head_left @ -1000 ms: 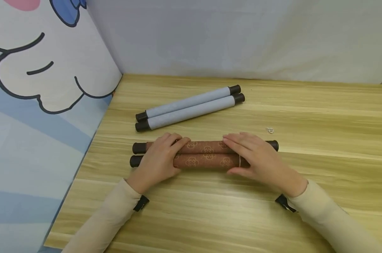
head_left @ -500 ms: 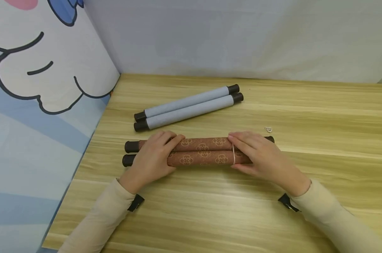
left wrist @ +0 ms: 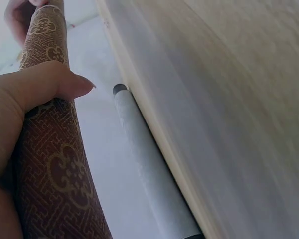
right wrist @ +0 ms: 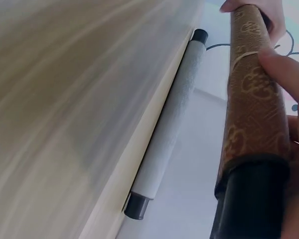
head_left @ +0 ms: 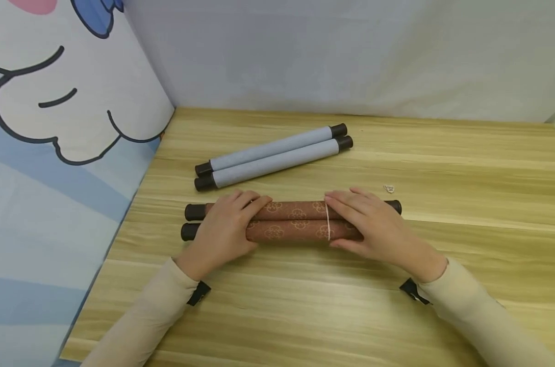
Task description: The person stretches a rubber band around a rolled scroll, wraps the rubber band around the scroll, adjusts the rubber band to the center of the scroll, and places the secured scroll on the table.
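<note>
Two brown patterned rolls (head_left: 286, 230) with black ends lie side by side across the middle of the table. Around both, near the right hand, runs a thin white band (head_left: 328, 221). The left hand (head_left: 224, 229) grips the rolls toward their left end, thumb on the near side and fingers over the far side. Toward the right end the right hand (head_left: 380, 229) grips them the same way, its fingertips beside the band. In the right wrist view the band (right wrist: 245, 57) circles the brown roll (right wrist: 254, 109) at the thumb tip. The left wrist view shows the left thumb across the brown roll (left wrist: 65, 169).
Behind the hands, two pale blue-grey rolls (head_left: 277, 160) with black ends lie slanted and side by side. A small white looped band (head_left: 389, 188) lies on the wooden table (head_left: 305, 306) to the right. A white curtain stands behind, with a cartoon-printed cloth at the left.
The white band has moved left along the brown rolls, out from under the right hand. Both hands and the rolls shifted left, then slightly back right.
</note>
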Tool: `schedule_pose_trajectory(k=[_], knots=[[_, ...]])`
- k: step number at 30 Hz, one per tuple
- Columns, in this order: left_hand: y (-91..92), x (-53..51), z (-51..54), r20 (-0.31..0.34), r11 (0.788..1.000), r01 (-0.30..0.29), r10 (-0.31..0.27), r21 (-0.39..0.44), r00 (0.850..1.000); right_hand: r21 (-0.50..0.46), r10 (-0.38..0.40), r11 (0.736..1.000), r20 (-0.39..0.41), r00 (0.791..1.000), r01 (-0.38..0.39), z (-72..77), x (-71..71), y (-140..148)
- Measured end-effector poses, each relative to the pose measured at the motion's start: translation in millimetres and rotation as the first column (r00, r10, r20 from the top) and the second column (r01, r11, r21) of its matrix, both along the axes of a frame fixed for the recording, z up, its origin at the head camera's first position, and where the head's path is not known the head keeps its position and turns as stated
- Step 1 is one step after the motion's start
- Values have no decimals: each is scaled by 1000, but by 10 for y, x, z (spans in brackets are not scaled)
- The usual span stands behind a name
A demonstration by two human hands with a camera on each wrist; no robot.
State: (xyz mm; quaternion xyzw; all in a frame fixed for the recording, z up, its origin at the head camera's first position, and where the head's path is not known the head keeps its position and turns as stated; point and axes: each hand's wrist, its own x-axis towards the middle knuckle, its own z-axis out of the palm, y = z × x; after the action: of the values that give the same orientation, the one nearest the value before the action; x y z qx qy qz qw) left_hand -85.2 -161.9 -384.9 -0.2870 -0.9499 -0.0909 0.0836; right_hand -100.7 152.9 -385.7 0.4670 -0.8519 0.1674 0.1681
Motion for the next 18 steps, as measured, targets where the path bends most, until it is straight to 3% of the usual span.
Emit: schedule_pose_trajectory(k=[8, 15, 18], knots=[[28, 78, 1, -85, 999, 28, -29, -17, 996, -23, 32, 999, -31, 999, -33, -45, 19, -48], [278, 95, -89, -62, 994, 96, -99, -42, 993, -5, 96, 995, 49, 994, -96, -22, 79, -355], [286, 87, -70, -49, 996, 83, -85, -43, 995, -9, 76, 997, 58, 995, -75, 41, 51, -317]])
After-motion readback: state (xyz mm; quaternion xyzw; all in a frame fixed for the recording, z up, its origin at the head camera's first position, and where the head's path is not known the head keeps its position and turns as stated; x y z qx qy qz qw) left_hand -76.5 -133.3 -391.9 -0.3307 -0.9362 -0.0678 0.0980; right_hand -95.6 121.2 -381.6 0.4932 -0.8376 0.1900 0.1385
